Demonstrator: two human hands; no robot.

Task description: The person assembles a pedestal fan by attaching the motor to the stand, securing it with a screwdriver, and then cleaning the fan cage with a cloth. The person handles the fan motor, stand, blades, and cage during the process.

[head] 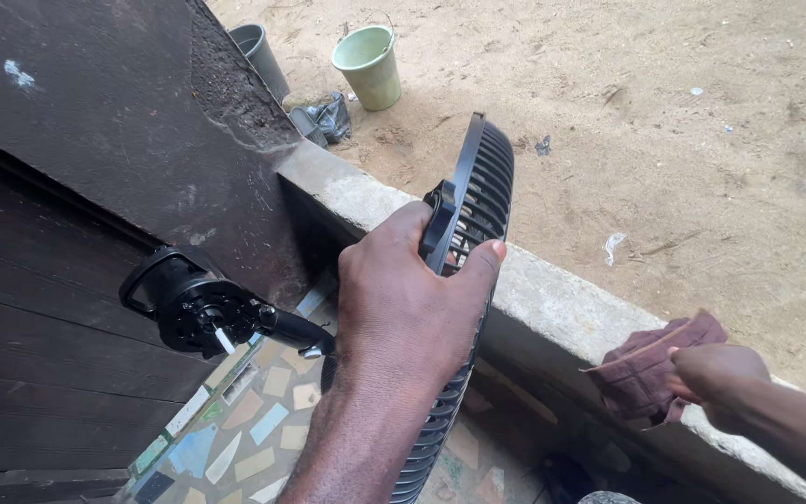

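Home porch: mosaic-tiled floor (263, 420), low concrete wall (552, 299), sandy yard (655, 112) with bucket (368, 63).

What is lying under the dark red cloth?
The cloth, gripped by the right hand, rests on the concrete ledge. Anything beneath it is covered.

The grey concrete ledge (552, 299) blocks the right; a black fan motor (200, 303) and dark wooden door (58, 308) crowd its left. Mosaic floor (254, 420) beside it lies open.

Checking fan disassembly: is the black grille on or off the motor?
Off. The left hand holds the black slatted plastic fan grille by its rim, apart from the black fan motor.
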